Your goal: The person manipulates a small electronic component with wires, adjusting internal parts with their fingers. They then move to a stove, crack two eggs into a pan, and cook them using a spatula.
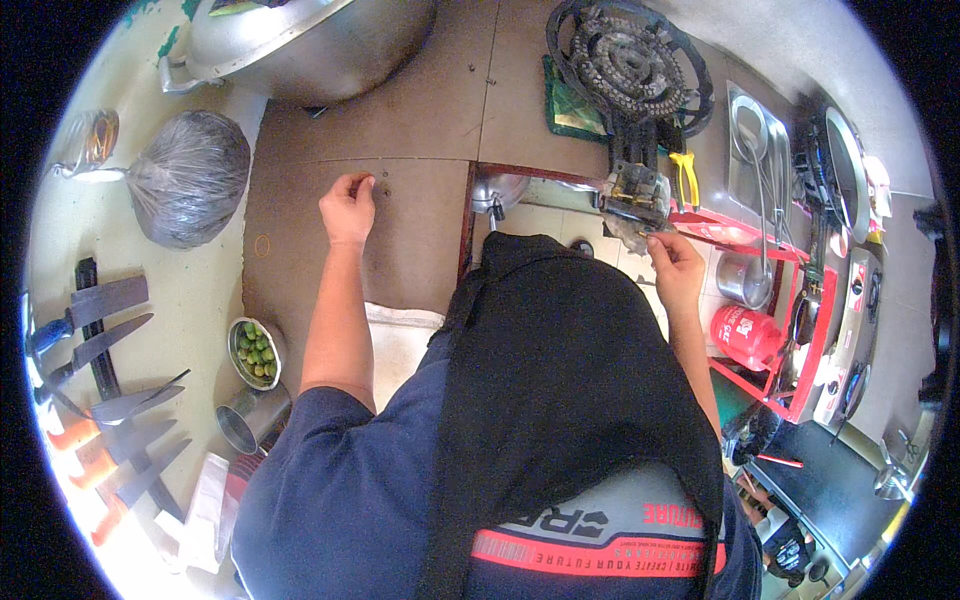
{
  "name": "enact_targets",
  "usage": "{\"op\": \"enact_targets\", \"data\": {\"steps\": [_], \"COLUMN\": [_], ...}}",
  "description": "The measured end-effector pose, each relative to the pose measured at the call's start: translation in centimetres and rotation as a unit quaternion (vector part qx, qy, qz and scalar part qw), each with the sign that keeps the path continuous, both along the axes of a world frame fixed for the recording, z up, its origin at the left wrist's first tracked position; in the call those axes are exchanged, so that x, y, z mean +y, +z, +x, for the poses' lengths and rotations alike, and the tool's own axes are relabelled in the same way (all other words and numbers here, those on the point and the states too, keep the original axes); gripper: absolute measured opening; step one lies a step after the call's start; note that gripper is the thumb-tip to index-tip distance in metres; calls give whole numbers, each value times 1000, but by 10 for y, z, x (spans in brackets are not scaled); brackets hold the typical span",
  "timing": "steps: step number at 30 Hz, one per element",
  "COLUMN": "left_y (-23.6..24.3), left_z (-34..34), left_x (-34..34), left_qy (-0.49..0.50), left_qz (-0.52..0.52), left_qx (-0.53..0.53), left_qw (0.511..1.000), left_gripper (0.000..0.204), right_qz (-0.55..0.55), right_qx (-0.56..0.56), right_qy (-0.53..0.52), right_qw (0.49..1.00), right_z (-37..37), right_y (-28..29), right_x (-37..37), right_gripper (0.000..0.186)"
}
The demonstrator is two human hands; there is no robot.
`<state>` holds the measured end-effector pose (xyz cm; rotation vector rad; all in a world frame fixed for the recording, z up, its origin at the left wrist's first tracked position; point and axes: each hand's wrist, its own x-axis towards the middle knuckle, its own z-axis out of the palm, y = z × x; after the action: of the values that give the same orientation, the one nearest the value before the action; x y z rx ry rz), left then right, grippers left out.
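My left hand [347,208] is closed, thumb and fingers pressed together, over the brown tiled counter [400,250]. Whatever it may hold is too small to make out, and a few small dark bits lie on the tiles nearby. My right hand [680,272] pinches at a small thin piece beside the metal valve end [638,192] of a cast-iron ring burner [636,62]. That piece is too small to name. The burner lies on the counter at the far right, its round head away from me. Yellow-handled pliers [685,178] rest just right of the valve end.
A large aluminium pot [300,50] stands at the far left, near a tied plastic bag [190,180]. Knives [110,297] hang along the left wall. A bowl of green fruit [257,353] sits by my left arm. A red gas cylinder [747,336] stands inside a red frame at right.
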<state>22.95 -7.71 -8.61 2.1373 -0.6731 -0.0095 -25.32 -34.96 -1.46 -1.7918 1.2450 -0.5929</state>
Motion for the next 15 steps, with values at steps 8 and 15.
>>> {"op": "enact_targets", "data": {"steps": [8, 15], "left_y": [15, 13], "left_z": [3, -17], "left_x": [0, 4], "left_qy": [69, -86], "left_qz": [147, 206], "left_qx": [-81, -66], "left_qw": [983, 972], "left_gripper": [16, 16], "right_qz": [3, 13], "right_qx": [-7, -9], "right_qy": [-1, -3], "right_qw": [1000, 1000], "right_z": [-3, -6], "right_y": [-7, -6], "right_x": [2, 1], "right_gripper": [19, 18]}}
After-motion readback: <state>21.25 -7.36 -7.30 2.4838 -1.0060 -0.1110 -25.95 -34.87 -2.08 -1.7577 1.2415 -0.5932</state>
